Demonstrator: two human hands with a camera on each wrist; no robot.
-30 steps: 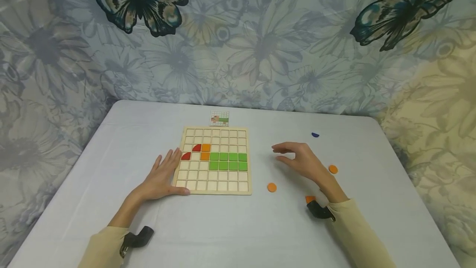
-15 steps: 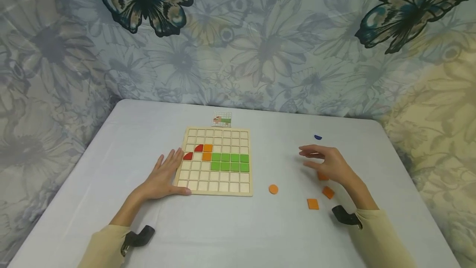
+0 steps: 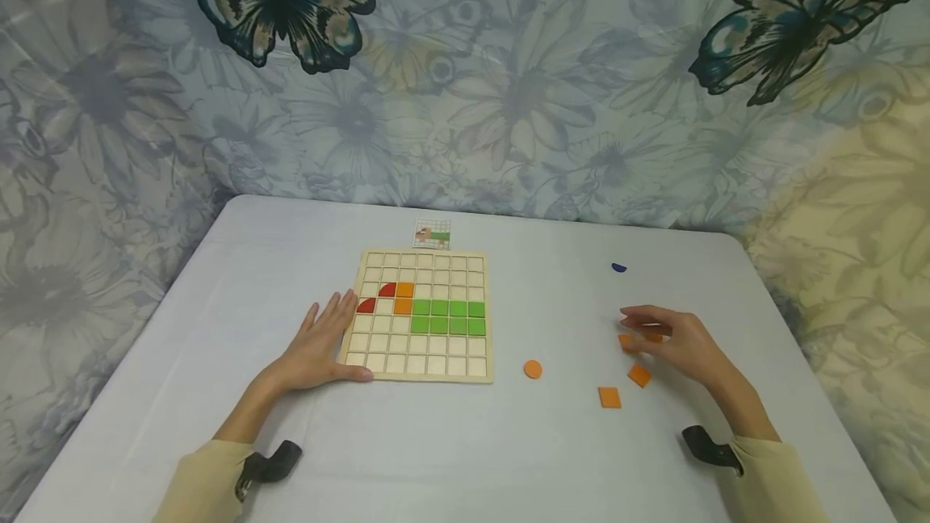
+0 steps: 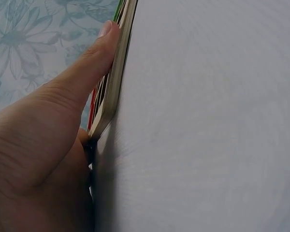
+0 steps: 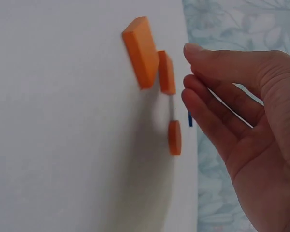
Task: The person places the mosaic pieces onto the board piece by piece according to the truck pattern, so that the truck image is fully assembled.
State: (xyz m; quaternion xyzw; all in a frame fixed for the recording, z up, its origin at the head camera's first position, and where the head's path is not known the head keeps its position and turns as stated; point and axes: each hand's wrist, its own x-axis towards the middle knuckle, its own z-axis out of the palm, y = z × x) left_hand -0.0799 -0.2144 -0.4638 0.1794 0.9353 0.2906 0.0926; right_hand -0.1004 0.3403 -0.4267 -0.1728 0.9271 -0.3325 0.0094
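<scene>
My left hand (image 3: 308, 353) lies flat at the left edge of a wooden grid board (image 3: 436, 361), its thumb on the front left corner. In the left wrist view the thumb (image 4: 94, 55) rests along the board's edge. Set in the board are two red quarter-rounds (image 3: 366, 306), two orange squares (image 3: 404, 306) and two rows of green squares (image 3: 439, 317). My right hand (image 3: 679, 345) hovers over loose orange pieces, thumb and fingers apart with nothing between them. Near its fingertips are an orange square tile (image 3: 626, 343) and a partly hidden round orange piece (image 3: 655, 338).
A small picture card (image 3: 432, 233) lies behind the board. Nearer me on the right are a turned orange square (image 3: 639, 375) and another orange square (image 3: 609, 398). An orange disc (image 3: 533, 369) lies right of the board, a blue half-round (image 3: 618, 267) farther back.
My right hand has moved right and toward me, from beside the board to over the orange pieces, uncovering orange squares its arm hid. The left hand stays on the board.
</scene>
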